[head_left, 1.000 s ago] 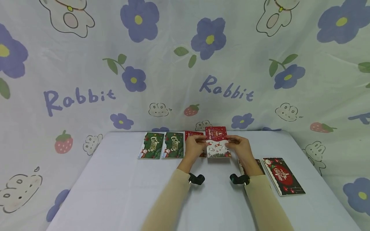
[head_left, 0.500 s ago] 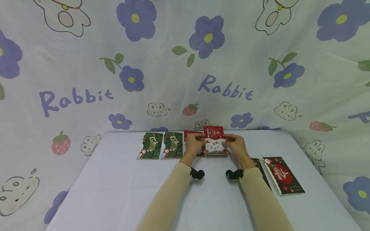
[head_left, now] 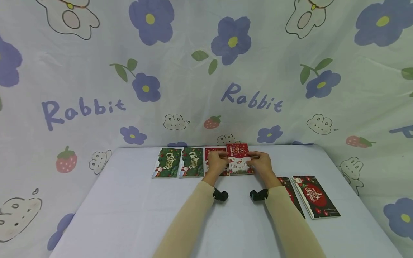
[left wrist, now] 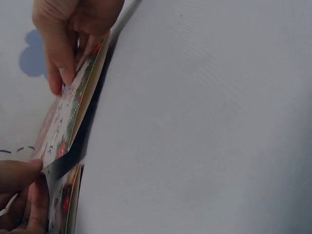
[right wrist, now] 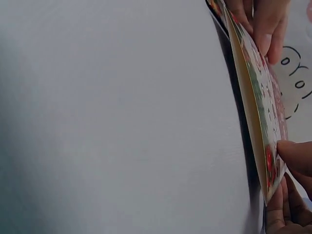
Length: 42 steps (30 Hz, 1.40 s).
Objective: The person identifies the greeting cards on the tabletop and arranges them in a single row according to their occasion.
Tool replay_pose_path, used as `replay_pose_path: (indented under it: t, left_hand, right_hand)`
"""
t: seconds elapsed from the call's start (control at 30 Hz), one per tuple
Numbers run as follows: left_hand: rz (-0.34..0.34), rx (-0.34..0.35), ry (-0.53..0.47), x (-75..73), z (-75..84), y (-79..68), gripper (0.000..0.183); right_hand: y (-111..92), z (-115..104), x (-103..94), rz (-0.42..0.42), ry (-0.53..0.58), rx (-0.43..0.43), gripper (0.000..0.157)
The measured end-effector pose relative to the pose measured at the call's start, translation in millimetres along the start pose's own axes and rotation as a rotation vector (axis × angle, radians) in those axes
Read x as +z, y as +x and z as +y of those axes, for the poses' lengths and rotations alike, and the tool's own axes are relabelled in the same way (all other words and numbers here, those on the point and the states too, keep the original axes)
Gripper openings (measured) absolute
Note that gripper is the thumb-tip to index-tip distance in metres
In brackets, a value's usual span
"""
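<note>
Hands and arms at the card point(head_left: 239, 165).
The left hand point(head_left: 217, 163) pinches the card's left side and the right hand point(head_left: 262, 164) its right, each thumb point(right wrist: 296, 155) on the face, fingers point(right wrist: 277, 207) beneath. Left wrist point(head_left: 209, 180) and right wrist point(head_left: 273, 181) lie nearer the body than the card; left arm point(head_left: 187, 218) and right arm point(head_left: 292, 218) converge toward it.

Smooth held card point(head_left: 239, 159), apparently paper
</note>
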<state>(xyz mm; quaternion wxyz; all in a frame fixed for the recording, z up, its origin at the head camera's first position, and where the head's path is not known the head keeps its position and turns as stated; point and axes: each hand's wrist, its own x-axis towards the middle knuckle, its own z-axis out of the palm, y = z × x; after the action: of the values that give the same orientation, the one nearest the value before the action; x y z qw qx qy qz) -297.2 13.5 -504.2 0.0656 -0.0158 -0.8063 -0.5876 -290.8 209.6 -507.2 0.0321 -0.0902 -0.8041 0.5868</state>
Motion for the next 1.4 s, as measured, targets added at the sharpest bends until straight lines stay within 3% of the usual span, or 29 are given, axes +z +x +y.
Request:
replay_pose_path:
  t: [0.33, 0.53, 1.03, 1.4]
  left_hand:
    - [-0.014, 0.001, 0.029, 2.9, -5.1, 1.2, 0.022]
    - [-0.007, 0.035, 0.075, 4.9, -5.9, 1.3, 0.021]
    - [0.001, 0.059, 0.068, 6.6, -6.2, -0.3, 0.02]
    - [-0.05, 0.048, 0.096, 4.9, -8.9, 1.4, 0.021]
  right_hand:
    - [0.6, 1.3, 4.5, 0.027, -0.097, -0.013, 0.044]
    - [-0.1, -2.2, 6.0, 0.039, -0.164, -0.005, 0.045]
    - [-1.8, -7.0, 10.1, 0.06, -0.259, -0.044, 0.045]
    - [-3.3, -6.8, 11.1, 0.055, -0.318, -0.089, 0.044]
